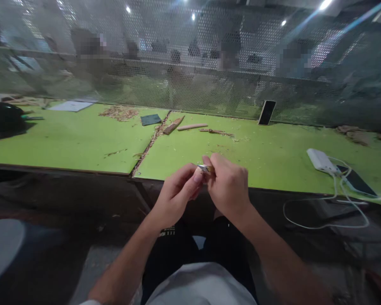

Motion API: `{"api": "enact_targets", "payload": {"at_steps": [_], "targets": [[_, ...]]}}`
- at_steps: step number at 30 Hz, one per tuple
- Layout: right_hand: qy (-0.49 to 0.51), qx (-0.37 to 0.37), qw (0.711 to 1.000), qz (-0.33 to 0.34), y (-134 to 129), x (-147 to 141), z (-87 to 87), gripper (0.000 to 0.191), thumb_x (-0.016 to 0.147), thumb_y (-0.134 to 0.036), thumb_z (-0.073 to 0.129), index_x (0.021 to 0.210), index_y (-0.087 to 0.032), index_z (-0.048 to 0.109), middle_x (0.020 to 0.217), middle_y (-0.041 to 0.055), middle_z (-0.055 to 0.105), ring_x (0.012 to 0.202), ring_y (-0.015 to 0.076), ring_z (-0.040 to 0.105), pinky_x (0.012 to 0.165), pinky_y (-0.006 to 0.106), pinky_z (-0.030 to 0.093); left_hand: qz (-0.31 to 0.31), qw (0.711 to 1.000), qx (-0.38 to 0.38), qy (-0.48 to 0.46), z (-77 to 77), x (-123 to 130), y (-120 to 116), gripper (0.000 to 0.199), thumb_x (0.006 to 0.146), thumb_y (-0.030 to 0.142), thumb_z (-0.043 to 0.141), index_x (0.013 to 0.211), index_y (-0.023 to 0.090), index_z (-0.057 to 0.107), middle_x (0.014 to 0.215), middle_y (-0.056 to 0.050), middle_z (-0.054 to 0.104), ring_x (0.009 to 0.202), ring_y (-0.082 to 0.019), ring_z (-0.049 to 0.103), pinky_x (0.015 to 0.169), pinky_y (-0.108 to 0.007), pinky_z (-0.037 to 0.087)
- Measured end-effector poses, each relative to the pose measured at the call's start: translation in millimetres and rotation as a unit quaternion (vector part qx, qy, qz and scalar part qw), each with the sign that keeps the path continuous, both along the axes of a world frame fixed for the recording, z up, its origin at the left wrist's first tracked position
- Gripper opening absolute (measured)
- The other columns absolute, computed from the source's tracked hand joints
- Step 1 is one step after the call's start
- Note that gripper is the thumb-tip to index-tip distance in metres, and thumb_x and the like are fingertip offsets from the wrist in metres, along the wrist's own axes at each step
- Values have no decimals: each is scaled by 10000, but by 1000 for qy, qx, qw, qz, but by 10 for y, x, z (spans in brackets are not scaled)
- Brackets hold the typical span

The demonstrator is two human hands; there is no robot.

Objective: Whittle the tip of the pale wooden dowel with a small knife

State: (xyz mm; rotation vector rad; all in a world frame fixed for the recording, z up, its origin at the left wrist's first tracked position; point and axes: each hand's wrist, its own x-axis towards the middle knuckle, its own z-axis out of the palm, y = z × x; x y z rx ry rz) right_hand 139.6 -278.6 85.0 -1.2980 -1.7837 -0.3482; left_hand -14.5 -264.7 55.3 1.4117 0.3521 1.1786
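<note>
My right hand (pixel 228 180) is closed around a utility knife (pixel 205 168), whose short silver blade points left toward my left thumb. My left hand (pixel 179 186) is closed in a pinch right beside the blade. Whatever sits in its fingers is small and mostly hidden, so I cannot make it out. Both hands meet at the front edge of the green table (pixel 273 156). Beyond them lie a pointed piece of wood (pixel 173 126), a thin wooden stick (pixel 192 126) and a narrow brown wooden piece (pixel 216 132).
A dark green sheet (pixel 150 120) lies near wood shavings (pixel 119 112). A phone (pixel 267 112) leans against the perforated metal screen (pixel 203 91). At right are a white power bank (pixel 318 160), its cable (pixel 335 186) and another phone (pixel 357 180). A dark rounded object (pixel 3 118) stands far left.
</note>
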Motion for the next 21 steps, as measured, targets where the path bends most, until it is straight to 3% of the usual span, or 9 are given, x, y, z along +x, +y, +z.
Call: {"api": "enact_targets", "payload": {"at_steps": [3, 6, 8, 11, 14, 17, 21], "targets": [[139, -70, 982, 104, -74, 58, 52, 440, 1090, -371, 572, 712, -245, 386, 617, -52, 353, 562, 123, 337, 556, 305, 258, -15, 1000, -15, -7, -25, 35, -56, 362, 1118, 480, 634, 927, 173, 638, 652, 54, 445, 550, -68, 354, 503, -197, 273], [277, -147, 921, 229, -173, 116, 124, 262, 1064, -341, 641, 833, -226, 591, 697, -54, 501, 581, 103, 452, 558, 249, 375, -29, 999, -38, -2, -63, 65, -98, 374, 1124, 485, 626, 928, 166, 636, 645, 60, 432, 553, -61, 350, 510, -185, 266], [307, -169, 898, 266, -241, 133, 155, 105, 1043, -294, 665, 979, -216, 693, 807, -31, 639, 642, 102, 562, 593, 229, 450, -27, 999, -36, -3, -88, 83, -115, 390, 1124, 486, 626, 900, 167, 617, 646, 62, 429, 557, -59, 350, 516, -183, 270], [309, -169, 901, 254, -324, 125, 161, 48, 1004, -236, 684, 987, -216, 725, 879, 1, 732, 751, 129, 675, 685, 238, 540, -11, 1000, -24, 6, -122, 103, -134, 403, 1122, 481, 637, 869, 170, 591, 654, 61, 436, 567, -59, 355, 528, -186, 283], [346, -174, 895, 220, -376, 107, 142, 19, 954, -236, 721, 938, -227, 726, 836, 4, 747, 741, 148, 700, 668, 253, 561, 22, 999, -8, 33, -161, 109, -154, 388, 1128, 469, 631, 887, 165, 611, 688, 50, 472, 606, -61, 394, 562, -188, 309], [426, -215, 851, 221, -404, 88, 107, 59, 897, -263, 775, 910, -229, 729, 759, -13, 712, 647, 139, 663, 585, 249, 532, 47, 997, 15, 62, -203, 108, -172, 376, 1136, 458, 621, 901, 165, 624, 722, 38, 512, 649, -67, 436, 604, -194, 339], [517, -248, 791, 212, -421, 50, 26, 109, 838, -284, 785, 866, -210, 711, 644, -52, 615, 456, 77, 443, 452, 233, 396, 40, 997, 22, 68, -269, 136, -173, 368, 1140, 462, 610, 919, 168, 630, 713, 41, 519, 647, -73, 443, 619, -206, 352]]}}
